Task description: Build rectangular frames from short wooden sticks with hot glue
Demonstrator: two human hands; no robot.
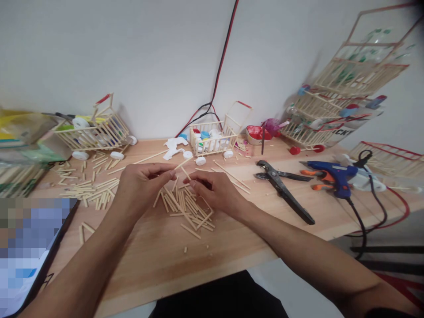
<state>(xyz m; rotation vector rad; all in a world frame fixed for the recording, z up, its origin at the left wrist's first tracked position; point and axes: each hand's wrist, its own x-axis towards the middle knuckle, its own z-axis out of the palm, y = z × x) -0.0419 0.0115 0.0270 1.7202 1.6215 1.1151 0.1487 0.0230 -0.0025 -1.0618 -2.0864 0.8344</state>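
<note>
My left hand (145, 181) pinches a thin wooden stick (182, 164) between thumb and forefinger, its free end pointing up and to the right. Close beside it, my right hand (212, 187) has its fingers closed on another short wooden stick (185, 173). The two sticks come near each other between the hands; I cannot tell whether they touch. Below lies a loose pile of cut wooden sticks (188, 205) on the wooden table (149, 265). Joined sticks forming an angled piece (204, 219) rest over the pile's right side.
Small stick carts (215, 143) stand along the wall, and more are stacked at right (351, 84). Pliers (281, 190) and a blue glue gun (341, 174) with its cable lie to the right. More cut sticks (102, 190) are scattered left, near a screen (36, 247).
</note>
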